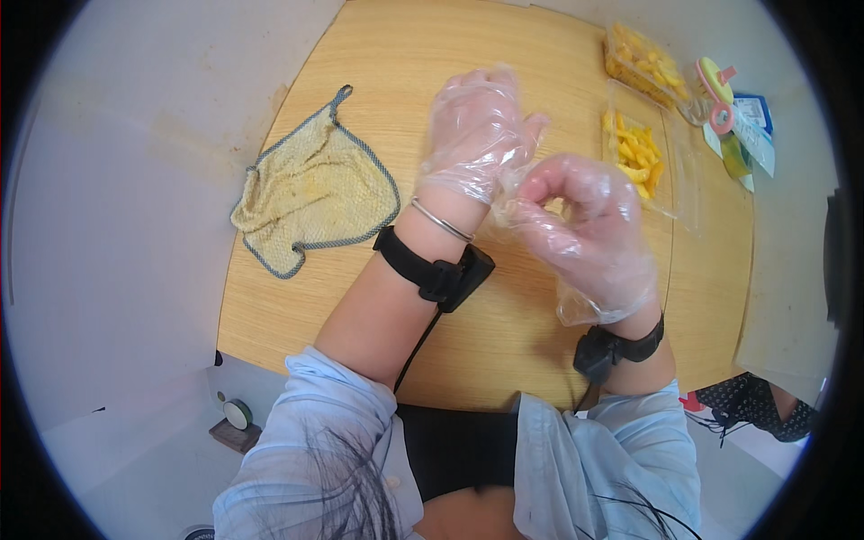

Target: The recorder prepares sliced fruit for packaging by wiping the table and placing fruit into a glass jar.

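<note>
My left hand [472, 131], in a clear disposable plastic glove, is held above the wooden table with its back up. Its fingers bend away, so the fingertips are hidden; the thumb stands out to the right. My right hand [590, 229] wears a similar glove. Between its thumb and forefinger it pinches the loose cuff [506, 199] of the left glove at the wrist. A metal bangle [442, 219] and a black strap with a small device [449, 277] circle my left forearm. Another black strapped device [607, 351] sits on my right wrist.
Left on the table [540, 40] lies a crumpled yellow cloth [320, 189] with grey edging. At right, a clear plastic container [644, 64] and a shallow clear tray [682, 182] hold yellow food strips [638, 152]. Pink-handled utensils [721, 118] and packets [752, 138] lie beyond. Pale walls border both sides.
</note>
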Tool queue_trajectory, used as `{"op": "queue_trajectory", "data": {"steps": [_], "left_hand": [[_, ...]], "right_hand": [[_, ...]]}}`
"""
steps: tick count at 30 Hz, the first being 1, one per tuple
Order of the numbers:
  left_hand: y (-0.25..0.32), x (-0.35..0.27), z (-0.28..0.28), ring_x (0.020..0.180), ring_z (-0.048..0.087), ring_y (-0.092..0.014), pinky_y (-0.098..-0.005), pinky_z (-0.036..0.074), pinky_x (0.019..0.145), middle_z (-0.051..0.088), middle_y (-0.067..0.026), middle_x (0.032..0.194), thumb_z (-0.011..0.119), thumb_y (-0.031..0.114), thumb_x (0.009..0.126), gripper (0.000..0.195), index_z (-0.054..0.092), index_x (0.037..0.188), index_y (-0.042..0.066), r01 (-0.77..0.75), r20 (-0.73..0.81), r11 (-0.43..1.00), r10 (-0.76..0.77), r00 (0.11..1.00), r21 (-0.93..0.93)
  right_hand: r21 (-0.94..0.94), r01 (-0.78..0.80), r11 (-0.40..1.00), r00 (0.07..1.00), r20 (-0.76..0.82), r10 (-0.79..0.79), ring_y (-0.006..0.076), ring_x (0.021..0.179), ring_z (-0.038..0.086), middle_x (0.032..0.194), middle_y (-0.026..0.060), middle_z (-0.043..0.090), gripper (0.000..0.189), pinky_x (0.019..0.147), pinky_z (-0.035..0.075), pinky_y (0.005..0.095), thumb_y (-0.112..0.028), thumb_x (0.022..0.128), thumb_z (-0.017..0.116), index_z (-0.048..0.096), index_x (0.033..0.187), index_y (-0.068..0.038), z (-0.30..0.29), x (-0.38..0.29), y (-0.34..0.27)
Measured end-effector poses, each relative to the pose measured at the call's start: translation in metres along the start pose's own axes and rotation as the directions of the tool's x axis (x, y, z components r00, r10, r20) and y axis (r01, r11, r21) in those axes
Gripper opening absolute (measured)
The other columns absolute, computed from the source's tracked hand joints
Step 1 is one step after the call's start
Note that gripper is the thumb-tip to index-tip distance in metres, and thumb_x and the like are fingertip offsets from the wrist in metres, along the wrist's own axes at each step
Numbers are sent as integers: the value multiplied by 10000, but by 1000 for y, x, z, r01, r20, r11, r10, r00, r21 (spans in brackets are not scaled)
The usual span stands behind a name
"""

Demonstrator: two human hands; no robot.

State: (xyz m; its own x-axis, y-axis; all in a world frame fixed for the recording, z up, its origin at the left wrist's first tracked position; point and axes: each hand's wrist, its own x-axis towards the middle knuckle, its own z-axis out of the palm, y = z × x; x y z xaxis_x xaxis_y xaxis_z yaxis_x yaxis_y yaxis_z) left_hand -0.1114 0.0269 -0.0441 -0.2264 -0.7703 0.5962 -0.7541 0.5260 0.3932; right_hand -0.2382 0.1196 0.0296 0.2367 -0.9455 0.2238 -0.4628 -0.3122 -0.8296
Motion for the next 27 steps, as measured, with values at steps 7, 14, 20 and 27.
{"op": "queue_trajectory", "data": {"steps": [7,14,20,27], "left_hand": [[-5,10,-1,965,658,-419,-466,531,855,691,-259,967,739,383,872,473,653,1033,-53,170,22,967,-169,985,-188],[-8,10,8,1028,687,-300,-384,543,914,708,-216,1099,801,353,863,585,637,1203,-95,466,254,749,-391,885,-472],[-3,11,9,1040,683,-299,-384,539,926,705,-221,1099,793,351,872,589,623,1223,-90,457,291,754,-356,888,-472],[3,4,13,1007,683,-438,-439,526,913,703,-287,1044,698,409,899,577,635,1133,-114,345,173,785,-299,938,-514]], "right_hand": [[-177,185,967,983,51,-178,240,831,628,911,108,622,310,752,509,334,8,743,739,614,1021,-48,4,8,7],[-397,314,863,939,-6,-344,321,870,617,941,127,607,420,775,513,407,37,737,724,587,1121,-63,16,9,25],[-425,450,785,866,-5,-499,320,798,637,941,108,648,348,677,519,399,61,726,763,657,1027,-76,18,10,26],[-432,498,752,819,-50,-571,303,740,640,889,96,651,306,619,512,385,46,702,801,711,965,-84,17,4,23]]}}
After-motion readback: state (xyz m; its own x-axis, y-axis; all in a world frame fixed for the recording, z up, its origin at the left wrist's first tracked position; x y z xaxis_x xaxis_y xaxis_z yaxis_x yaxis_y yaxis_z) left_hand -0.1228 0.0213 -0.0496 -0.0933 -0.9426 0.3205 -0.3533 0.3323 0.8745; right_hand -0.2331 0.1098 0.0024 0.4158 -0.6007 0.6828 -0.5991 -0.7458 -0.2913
